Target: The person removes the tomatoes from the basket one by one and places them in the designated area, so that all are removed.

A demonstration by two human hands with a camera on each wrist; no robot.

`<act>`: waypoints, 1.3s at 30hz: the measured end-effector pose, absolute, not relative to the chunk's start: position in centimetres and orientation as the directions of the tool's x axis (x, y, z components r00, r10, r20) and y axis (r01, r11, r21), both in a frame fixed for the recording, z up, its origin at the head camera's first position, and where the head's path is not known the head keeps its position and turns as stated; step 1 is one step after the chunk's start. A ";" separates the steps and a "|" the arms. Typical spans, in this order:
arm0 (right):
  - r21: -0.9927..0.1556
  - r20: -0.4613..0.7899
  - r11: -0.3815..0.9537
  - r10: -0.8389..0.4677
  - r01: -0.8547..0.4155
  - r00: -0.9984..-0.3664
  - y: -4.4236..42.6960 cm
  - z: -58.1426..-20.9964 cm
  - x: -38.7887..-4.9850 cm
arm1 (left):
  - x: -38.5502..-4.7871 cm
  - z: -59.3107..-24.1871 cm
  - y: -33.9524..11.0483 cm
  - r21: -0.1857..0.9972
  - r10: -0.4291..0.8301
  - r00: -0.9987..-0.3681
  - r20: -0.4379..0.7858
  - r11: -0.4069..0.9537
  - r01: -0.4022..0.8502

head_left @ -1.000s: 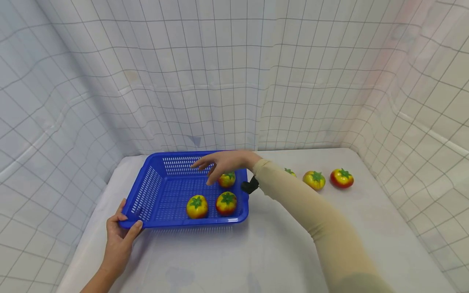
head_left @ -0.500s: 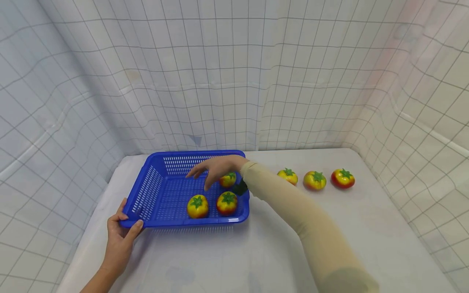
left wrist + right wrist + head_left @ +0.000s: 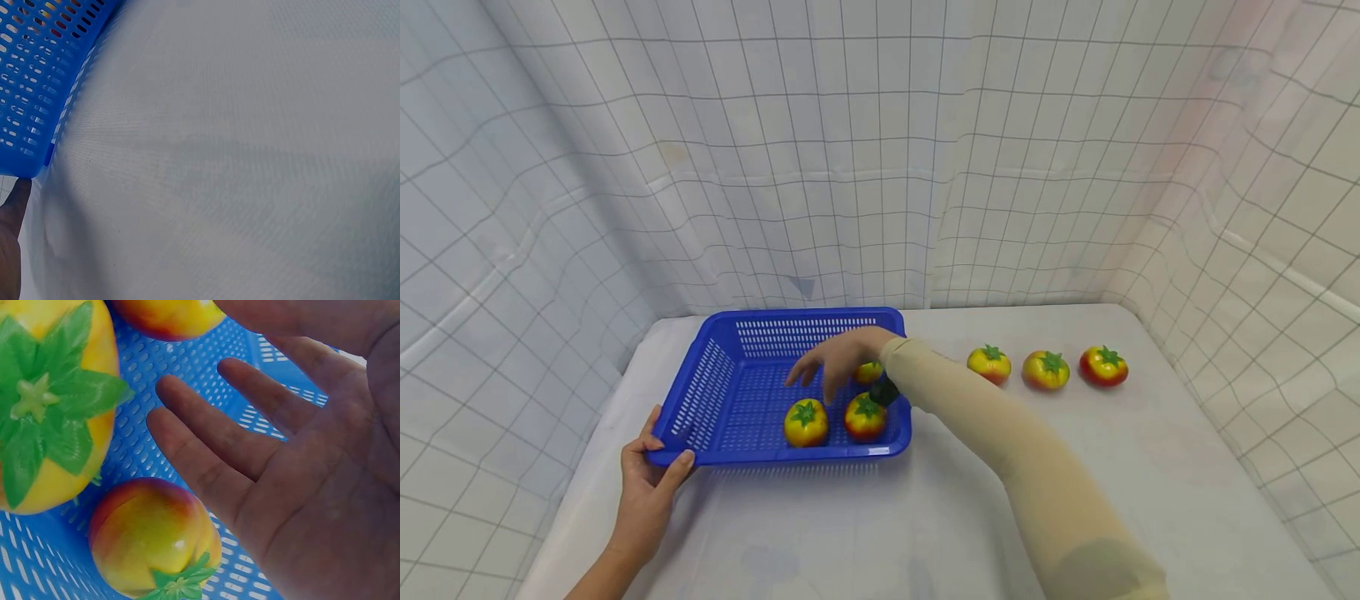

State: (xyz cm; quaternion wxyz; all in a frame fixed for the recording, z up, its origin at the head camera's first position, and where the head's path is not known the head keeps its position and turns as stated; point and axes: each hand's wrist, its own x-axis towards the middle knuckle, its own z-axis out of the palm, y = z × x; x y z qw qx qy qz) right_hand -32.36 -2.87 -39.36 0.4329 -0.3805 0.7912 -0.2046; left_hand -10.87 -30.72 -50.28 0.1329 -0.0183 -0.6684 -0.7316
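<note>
A blue plastic basket [image 3: 752, 457] with slotted walls stands on the left of the table. My left hand [image 3: 643, 504] grips its near left corner, thumb on the outer front side. Over the basket, my right hand [image 3: 841, 358] hovers palm down with spread, slightly bent fingers and holds nothing. Below it lie a yellow tomato [image 3: 806, 425] and a redder tomato [image 3: 864, 423], both with green leafy tops. A third tomato [image 3: 868, 372] is partly hidden behind the right hand. In the right wrist view, the fingers [image 3: 200, 425] are apart from the tomatoes.
Right of the basket, three more tomatoes sit in a row: a near one [image 3: 988, 365], a middle one [image 3: 1046, 371] and a redder one [image 3: 1103, 367]. White gridded curtains [image 3: 880, 167] enclose the white-covered table [image 3: 925, 517] at the back and sides.
My right hand has lowered slightly toward the front of the basket, and its sleeve has uncovered the nearest tomato of the row. The left hand stays on the basket corner.
</note>
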 end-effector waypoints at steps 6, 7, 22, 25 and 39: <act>-0.633 -0.562 0.645 -0.763 -0.428 -0.319 -3.3 -39.9 -32.3 | -10.8 -50.3 -30.7 0.973 -0.166 -0.965 0.204 -0.071 0.218; -0.628 -0.566 0.648 -0.761 -0.431 -0.318 -3.4 -39.9 -32.3 | -10.8 -50.3 -30.7 0.974 -0.164 -0.965 0.204 -0.070 0.217; -0.570 -0.605 0.669 -0.735 -0.477 -0.306 -3.7 -40.4 -31.7 | -10.8 -50.3 -30.6 0.972 -0.165 -0.964 0.208 -0.073 0.222; -0.564 -0.615 0.674 -0.728 -0.477 -0.302 -3.8 -40.6 -31.6 | -10.8 -50.2 -30.6 0.973 -0.161 -0.965 0.208 -0.070 0.221; -0.559 -0.640 0.697 -0.707 -0.449 -0.301 -4.2 -41.4 -31.4 | -10.8 -50.4 -30.7 0.971 -0.166 -0.964 0.210 -0.077 0.225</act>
